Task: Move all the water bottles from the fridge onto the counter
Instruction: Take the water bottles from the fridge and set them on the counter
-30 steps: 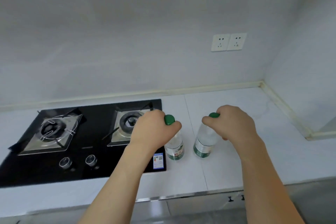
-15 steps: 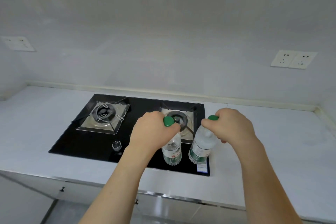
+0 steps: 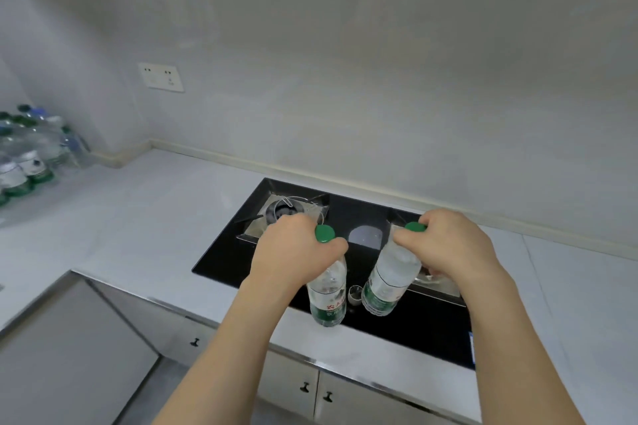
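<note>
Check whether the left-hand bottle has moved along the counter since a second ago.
Yes. The left-hand bottle went leftward: earlier it hung right of the hob, now it hangs over the hob's front edge.

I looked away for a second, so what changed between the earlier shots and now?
The view swung left: the hob now lies under both carried bottles, and a cluster of bottles appeared on the counter at far left. Unchanged: left hand and right hand each keep their grip on a green-capped bottle's neck.

Glossy black hob (image 3: 362, 217), seemingly glass
</note>
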{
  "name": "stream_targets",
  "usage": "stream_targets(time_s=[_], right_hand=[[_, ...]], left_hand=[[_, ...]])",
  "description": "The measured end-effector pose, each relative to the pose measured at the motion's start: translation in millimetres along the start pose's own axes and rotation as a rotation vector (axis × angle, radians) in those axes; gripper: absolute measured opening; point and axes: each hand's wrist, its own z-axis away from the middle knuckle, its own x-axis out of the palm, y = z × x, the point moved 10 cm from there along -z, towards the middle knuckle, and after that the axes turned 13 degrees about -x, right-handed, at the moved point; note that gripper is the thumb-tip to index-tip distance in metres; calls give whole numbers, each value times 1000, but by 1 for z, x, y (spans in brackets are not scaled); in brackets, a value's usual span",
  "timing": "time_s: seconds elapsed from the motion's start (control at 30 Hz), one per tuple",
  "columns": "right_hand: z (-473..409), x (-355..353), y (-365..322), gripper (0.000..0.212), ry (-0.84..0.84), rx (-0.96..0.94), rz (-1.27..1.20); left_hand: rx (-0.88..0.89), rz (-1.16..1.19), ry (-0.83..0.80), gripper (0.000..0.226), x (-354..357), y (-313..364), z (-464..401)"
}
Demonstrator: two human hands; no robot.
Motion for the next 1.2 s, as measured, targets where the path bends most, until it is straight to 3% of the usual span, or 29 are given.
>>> stream_targets(time_s=[0.13, 0.57, 0.9, 1.2], right_hand=[[-14, 17, -51, 32, -14, -48, 29], [-89, 74, -167, 35, -121, -193, 39], [-191, 127, -250, 44, -125, -274, -9], [-274, 162, -312, 38, -111, -358, -52]], left_hand=[[-48, -12, 49, 39, -32, -39, -13], [-223, -9, 95, 45, -90, -135, -68], [-315, -41, 109, 43, -121, -210, -167], [-366, -59, 112, 40, -143, -255, -253]])
